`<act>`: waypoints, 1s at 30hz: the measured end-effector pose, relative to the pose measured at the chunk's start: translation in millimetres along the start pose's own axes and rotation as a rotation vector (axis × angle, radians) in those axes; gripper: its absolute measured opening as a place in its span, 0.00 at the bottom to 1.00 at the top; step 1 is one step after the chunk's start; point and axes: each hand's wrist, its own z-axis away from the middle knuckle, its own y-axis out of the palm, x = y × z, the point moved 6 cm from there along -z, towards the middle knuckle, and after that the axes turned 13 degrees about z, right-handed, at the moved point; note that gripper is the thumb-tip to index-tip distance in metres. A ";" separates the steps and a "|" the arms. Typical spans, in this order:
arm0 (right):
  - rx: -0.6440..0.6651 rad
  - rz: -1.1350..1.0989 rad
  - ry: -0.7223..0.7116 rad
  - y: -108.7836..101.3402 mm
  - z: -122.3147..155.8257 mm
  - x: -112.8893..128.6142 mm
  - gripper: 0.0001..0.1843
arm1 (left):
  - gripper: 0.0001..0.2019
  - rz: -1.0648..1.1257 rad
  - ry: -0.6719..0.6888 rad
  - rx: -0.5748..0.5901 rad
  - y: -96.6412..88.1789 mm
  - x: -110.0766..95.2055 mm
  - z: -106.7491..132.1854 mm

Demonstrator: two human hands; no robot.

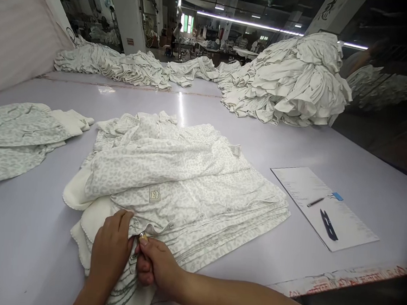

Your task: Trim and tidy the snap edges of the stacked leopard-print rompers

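Note:
In front of me lies a stack of pale garments (216, 218) with a grey spotted print, the top one folded over on itself. The top garment (190, 188) has a small square label with an animal drawing and several snap buttons along its edge. My left hand (111, 248) is closed on this edge near a snap, its fingers bent over the cloth. Right beside it, my right hand (157, 263) is closed in a pinch at the same edge. A small yellowish, shiny piece (143, 237) shows at its thumb tip; its kind is unclear.
On the right lies a clipboard with paper (351, 228), bearing a pen (315, 201) and dark thread snips (328, 225). More spotted garments (19, 135) lie at left. A tall heap of garments (295, 80) stands back right, and a lower row (126, 66) runs along the back.

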 end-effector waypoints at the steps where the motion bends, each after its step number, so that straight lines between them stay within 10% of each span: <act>1: 0.002 -0.009 0.019 0.8 1.3 0.6 0.15 | 0.17 0.019 0.010 -0.020 -0.6 -0.1 0.6; 12: 0.202 0.007 0.254 9.8 10.9 7.5 0.14 | 0.05 0.328 0.175 -0.257 -8.5 4.3 19.8; 23: -0.033 0.384 0.048 -12.7 23.2 1.9 0.24 | 0.16 0.585 -0.174 0.274 -9.0 12.1 4.1; 30: -0.119 0.781 -0.032 -15.7 34.2 18.8 0.15 | 0.14 0.577 -0.202 0.132 -3.8 14.7 8.0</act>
